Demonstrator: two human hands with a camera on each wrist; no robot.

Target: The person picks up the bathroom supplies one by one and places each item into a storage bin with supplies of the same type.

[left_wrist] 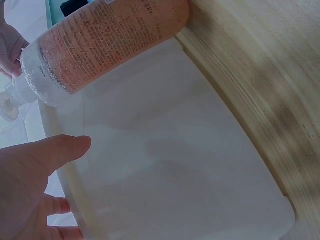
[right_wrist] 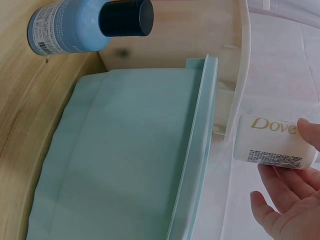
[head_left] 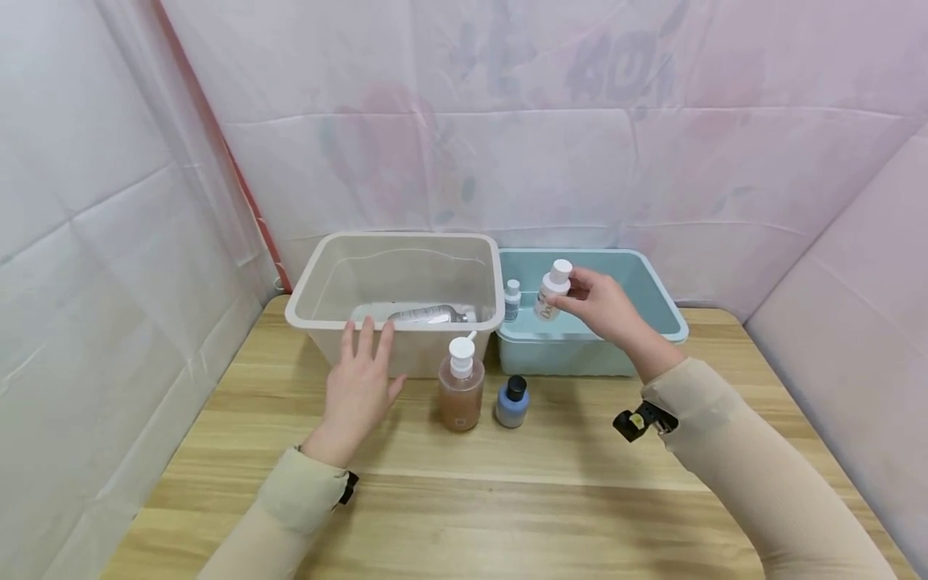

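Holding a small white Dove bottle (head_left: pixel 553 290) in right hand (head_left: pixel 602 306), pinched between thumb and fingertips, upright over the teal bin (head_left: pixel 663 302). White round cap, gold script logo, small print block on the side; same label seen in right wrist view (right_wrist: pixel 272 142). Left hand (head_left: pixel 358 387) flat, fingers straight, gripping nothing, resting against front wall of the beige bin (head_left: pixel 319 278). On the tabletop (head_left: pixel 507 499) just in front of the bins: amber pump bottle (head_left: pixel 460 395) and a blue bottle with black cap (head_left: pixel 512 401), side by side.
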